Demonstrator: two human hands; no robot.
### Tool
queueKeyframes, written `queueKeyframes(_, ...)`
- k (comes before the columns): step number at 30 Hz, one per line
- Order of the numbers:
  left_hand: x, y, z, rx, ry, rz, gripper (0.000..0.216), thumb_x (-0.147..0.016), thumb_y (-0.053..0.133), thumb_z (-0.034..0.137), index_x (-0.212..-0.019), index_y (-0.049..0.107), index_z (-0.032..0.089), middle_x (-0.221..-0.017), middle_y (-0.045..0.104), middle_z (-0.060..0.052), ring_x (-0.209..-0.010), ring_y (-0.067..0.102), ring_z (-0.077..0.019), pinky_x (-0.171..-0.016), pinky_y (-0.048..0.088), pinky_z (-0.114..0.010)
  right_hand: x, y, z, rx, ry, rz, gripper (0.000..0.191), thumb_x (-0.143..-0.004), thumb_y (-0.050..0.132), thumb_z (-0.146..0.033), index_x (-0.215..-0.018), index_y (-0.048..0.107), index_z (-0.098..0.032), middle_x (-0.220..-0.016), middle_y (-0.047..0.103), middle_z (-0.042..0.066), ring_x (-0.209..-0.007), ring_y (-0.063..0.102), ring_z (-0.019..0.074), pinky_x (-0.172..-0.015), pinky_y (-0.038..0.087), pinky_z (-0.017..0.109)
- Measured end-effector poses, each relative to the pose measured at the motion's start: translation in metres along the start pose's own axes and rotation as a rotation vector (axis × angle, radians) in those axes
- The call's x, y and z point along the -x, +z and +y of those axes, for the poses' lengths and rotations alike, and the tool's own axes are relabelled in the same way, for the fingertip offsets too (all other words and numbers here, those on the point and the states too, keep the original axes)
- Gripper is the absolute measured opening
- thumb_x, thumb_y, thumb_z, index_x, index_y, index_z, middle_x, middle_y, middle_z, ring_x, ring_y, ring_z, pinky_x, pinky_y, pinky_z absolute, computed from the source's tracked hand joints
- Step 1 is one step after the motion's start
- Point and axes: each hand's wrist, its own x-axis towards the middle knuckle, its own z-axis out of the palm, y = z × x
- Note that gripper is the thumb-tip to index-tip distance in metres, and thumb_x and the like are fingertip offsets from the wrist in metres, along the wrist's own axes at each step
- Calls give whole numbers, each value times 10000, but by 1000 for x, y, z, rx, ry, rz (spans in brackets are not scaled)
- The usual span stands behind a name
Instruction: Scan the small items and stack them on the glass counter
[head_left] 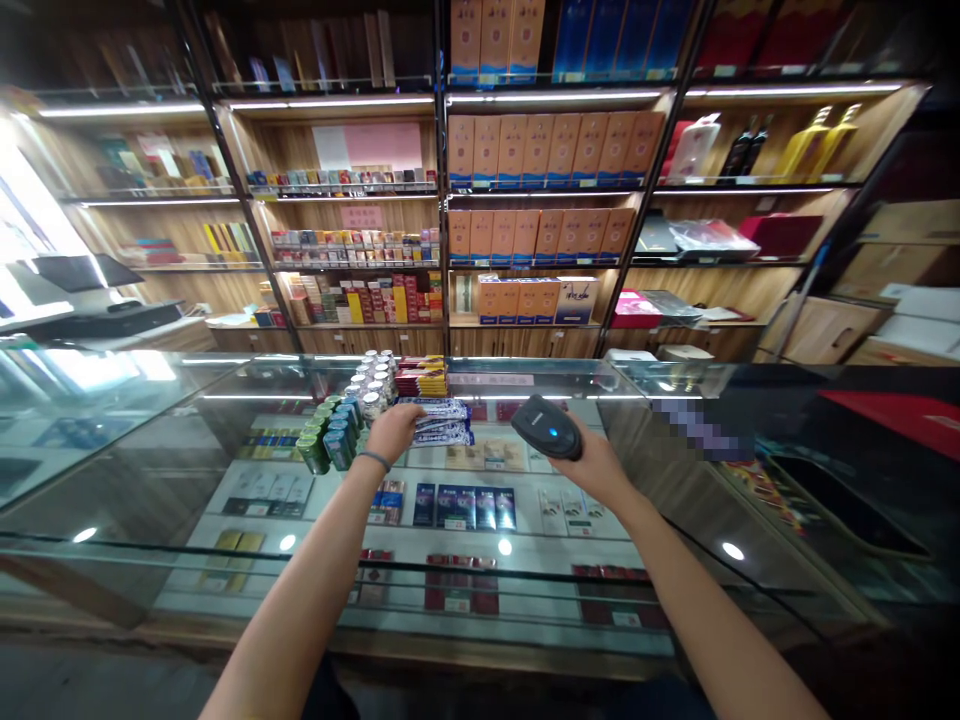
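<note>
My left hand (391,431) reaches over the glass counter (225,440) and closes on a blue-and-white pack (444,420) lying in a small stack of similar packs. My right hand (589,462) grips a black handheld barcode scanner (547,427) with a blue light on top, its head pointing toward the packs. Just left of my left hand stand rows of green cans (330,435) and silver-topped cans (373,385). Red and yellow packs (421,375) lie behind the blue ones.
The glass display counter holds cigarette packs (465,505) on inner shelves. Behind it, lit wooden shelves carry orange boxes (551,150), cigarette cartons (352,245) and bottles (806,145). A monitor and register (82,290) stand at the far left. A dark mat (847,510) lies on the right counter.
</note>
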Motion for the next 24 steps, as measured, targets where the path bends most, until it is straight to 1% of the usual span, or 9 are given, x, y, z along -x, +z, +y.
queueKeyframes(2, 0, 1, -1, 23, -10, 3, 353, -808, 489, 47, -1013, 728, 206, -1079, 743, -72, -1021, 682, -232, -934, 540, -357, 0, 0, 1, 3, -2, -6, 580, -727, 690, -328, -1284, 546, -259, -933, 758, 41, -923, 711, 302, -735, 498, 339)
queueKeyframes(4, 0, 1, -1, 55, -5, 32, 374, -781, 485, 27, -1013, 726, 195, -1094, 739, -74, -1054, 673, -237, -972, 529, -372, 0, 0, 0, 4, 0, -19, 549, -742, 679, -334, -1272, 551, -265, -945, 759, 40, -917, 713, 291, -714, 496, 324)
queueKeyframes(8, -1, -3, 2, 139, 30, 184, 394, -802, 478, 41, -1098, 696, 181, -1165, 711, -84, -1127, 641, -232, -1031, 502, -388, -2, -1, 0, 68, 37, 5, 507, -751, 671, -334, -1244, 559, -289, -906, 756, 21, -856, 720, 281, -645, 476, 298)
queueKeyframes(10, 0, -6, 7, 162, 33, 266, 389, -838, 466, 64, -1142, 677, 182, -1169, 703, -89, -1131, 634, -231, -1027, 503, -399, -5, -2, 3, 145, 60, 33, 508, -745, 678, -345, -1235, 556, -290, -892, 752, 15, -839, 722, 290, -630, 464, 301)
queueKeyframes(12, 0, -9, 12, 172, 35, 317, 376, -865, 460, 85, -1162, 666, 187, -1167, 700, -89, -1131, 630, -232, -1017, 506, -407, -7, -4, 7, 213, 69, 34, 505, -760, 671, -375, -1239, 542, -286, -932, 750, 18, -848, 723, 296, -621, 451, 300)
queueKeyframes(15, 1, -11, 19, 183, 54, 341, 358, -884, 461, 100, -1164, 662, 198, -1164, 697, -81, -1134, 623, -230, -1015, 503, -406, -10, -5, 15, 288, 67, 16, 526, -782, 653, -413, -1269, 504, -282, -1050, 739, 29, -881, 721, 291, -626, 442, 299)
queueKeyframes(18, 1, -11, 23, 198, 48, 358, 338, -901, 457, 115, -1151, 667, 200, -1151, 698, -81, -1128, 620, -230, -1011, 501, -407, -11, -1, 18, 402, 42, -38, 568, -774, 646, -385, -1297, 464, -257, -1106, 727, 52, -896, 711, 294, -661, 444, 317)
queueKeyframes(21, 1, -10, 25, 216, 52, 340, 330, -912, 455, 128, -1154, 668, 200, -1142, 699, -79, -1119, 616, -227, -1005, 501, -401, -11, 6, 17, 503, -28, -107, 506, -787, 618, -321, -1264, 478, -222, -1078, 724, 75, -943, 690, 296, -699, 443, 327)
queueKeyframes(24, 1, -10, 26, 216, 52, 306, 338, -914, 456, 131, -1168, 666, 203, -1154, 696, -77, -1133, 606, -225, -1020, 491, -397, -11, 13, 17, 546, -133, -130, 420, -824, 604, -293, -1225, 514, -208, -1099, 708, 96, -1008, 668, 290, -733, 449, 327)
